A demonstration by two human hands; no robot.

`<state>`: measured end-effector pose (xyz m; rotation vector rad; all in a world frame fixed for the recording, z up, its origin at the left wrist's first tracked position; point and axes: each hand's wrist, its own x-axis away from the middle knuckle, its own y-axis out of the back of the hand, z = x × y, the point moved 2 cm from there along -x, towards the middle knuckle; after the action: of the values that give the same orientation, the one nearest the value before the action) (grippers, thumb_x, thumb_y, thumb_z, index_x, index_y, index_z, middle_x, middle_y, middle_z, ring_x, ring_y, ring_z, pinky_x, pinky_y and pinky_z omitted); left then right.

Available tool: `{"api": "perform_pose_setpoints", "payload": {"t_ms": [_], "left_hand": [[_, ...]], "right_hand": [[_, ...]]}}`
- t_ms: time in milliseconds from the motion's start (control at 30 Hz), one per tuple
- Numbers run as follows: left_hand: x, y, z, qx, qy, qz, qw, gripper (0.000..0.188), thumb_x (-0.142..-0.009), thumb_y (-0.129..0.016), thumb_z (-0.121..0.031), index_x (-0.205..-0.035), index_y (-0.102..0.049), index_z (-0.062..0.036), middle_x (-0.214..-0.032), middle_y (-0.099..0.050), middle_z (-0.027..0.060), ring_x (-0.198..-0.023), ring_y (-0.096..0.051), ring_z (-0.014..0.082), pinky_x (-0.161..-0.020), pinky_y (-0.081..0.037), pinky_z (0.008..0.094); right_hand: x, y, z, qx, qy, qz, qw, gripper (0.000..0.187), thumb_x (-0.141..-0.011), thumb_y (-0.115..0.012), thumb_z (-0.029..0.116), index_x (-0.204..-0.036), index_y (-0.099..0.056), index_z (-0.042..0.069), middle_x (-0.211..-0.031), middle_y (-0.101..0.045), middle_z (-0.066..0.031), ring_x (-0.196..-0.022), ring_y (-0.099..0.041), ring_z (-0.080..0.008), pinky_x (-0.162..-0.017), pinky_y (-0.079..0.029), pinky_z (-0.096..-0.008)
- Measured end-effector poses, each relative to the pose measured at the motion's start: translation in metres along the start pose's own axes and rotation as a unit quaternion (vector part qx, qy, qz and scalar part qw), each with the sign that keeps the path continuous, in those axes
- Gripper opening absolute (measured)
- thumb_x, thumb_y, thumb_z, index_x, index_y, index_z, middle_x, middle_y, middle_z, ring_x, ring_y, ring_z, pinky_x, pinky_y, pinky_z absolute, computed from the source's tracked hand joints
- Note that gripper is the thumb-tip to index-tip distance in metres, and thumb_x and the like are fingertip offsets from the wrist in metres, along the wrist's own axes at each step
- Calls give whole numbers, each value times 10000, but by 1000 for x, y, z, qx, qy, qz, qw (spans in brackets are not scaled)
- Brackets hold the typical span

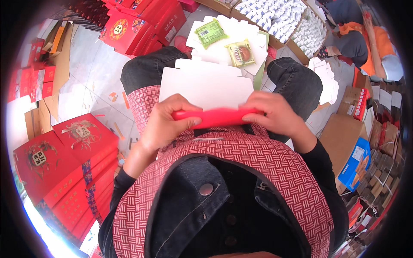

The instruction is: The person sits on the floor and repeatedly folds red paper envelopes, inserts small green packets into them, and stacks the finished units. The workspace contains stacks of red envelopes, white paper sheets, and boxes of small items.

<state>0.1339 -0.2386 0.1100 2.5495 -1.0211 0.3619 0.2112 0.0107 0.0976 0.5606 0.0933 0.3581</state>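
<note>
A flat cardboard box blank [206,84], white inside and red outside, rests across my lap between my knees. Its near edge is folded up, so a red flap [219,118] faces me. My left hand [172,117] pinches this flap at its left end, thumb on the red side and fingers over the white. At the other end my right hand [275,112] grips it the same way. Beyond the blank, a green packet [210,33] and a partly clear packet [241,53] with a round brown item inside lie on more white blanks [246,29].
Stacked red gift boxes [64,167] stand on my left, and more red boxes [144,26] at the far left. Open cartons of small white packets [275,17] are beyond my right knee. Another person in orange [380,49] sits far right, above bundled cardboard [380,176] and a blue box [355,167].
</note>
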Motion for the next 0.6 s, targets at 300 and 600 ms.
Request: {"api": "perform_pose_setpoints", "payload": {"t_ms": [300, 600], "left_hand": [[9, 1, 25, 295, 28, -7, 955, 187, -713, -729, 1, -893, -678, 4, -959, -661, 77, -888, -617, 129, -800, -485, 255], [20, 2, 8, 284, -54, 35, 957, 93, -757, -693, 1, -824, -635, 26, -859, -667, 116, -747, -605, 129, -669, -475, 246]], "right_hand": [[-2, 15, 10, -127, 29, 82, 988, 193, -866, -567, 189, -791, -626, 22, -749, -598, -81, -677, -582, -211, -603, -455, -290], [-98, -3, -167, -54, -185, 129, 973, 584, -879, -461, 536, -1002, -644, -5, -876, -637, -92, -869, -571, -174, -837, -430, -283]]}}
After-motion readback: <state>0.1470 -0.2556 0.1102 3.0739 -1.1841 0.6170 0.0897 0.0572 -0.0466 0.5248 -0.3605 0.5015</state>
